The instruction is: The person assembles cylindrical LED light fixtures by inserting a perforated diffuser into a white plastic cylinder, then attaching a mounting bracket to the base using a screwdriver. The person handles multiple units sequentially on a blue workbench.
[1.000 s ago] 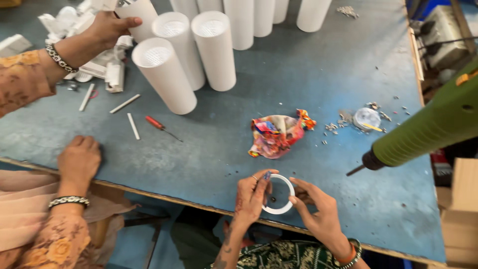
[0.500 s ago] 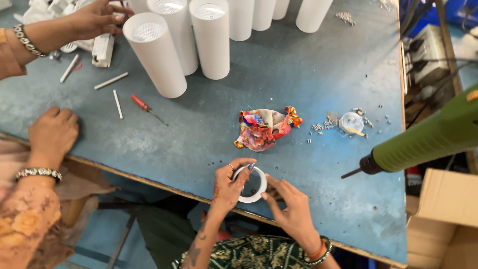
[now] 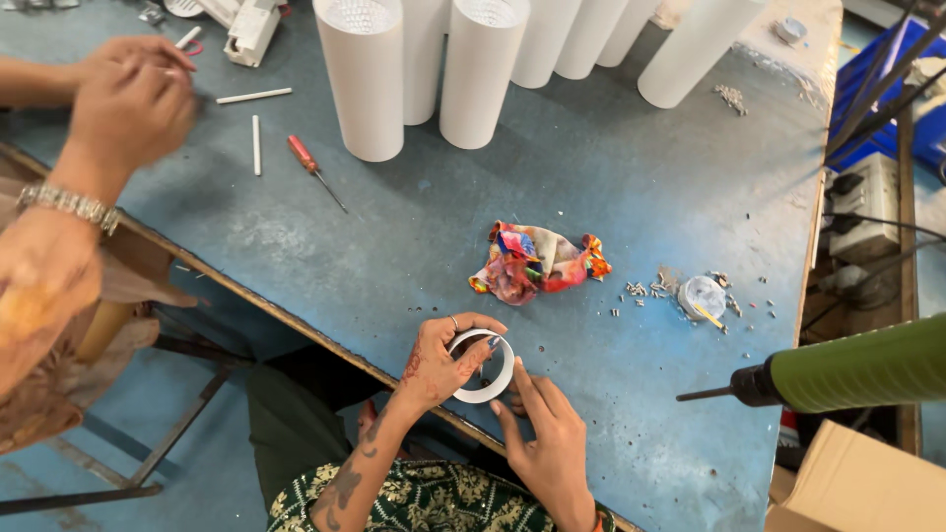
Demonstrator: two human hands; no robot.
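A white ring (image 3: 483, 365) sits at the near edge of the worktop (image 3: 631, 187), held between both hands. The left hand (image 3: 440, 363) curls around the ring's left side, fingers over its top rim and thumb inside, gripping it. The right hand (image 3: 547, 433) lies just below and to the right, fingers stretched flat with their tips touching the ring's lower right edge, not closed around it. Beyond the ring, toward the middle of the worktop, lies a crumpled multicoloured cloth (image 3: 537, 261), and to its right a small round lid (image 3: 702, 295) among scattered metal bits. A green power tool (image 3: 847, 372) hangs over the right edge. White tubes (image 3: 414, 69) stand along the far edge, with a red-handled screwdriver (image 3: 313, 169) to their left. Another person's hands (image 3: 133, 94) work at the far left corner.
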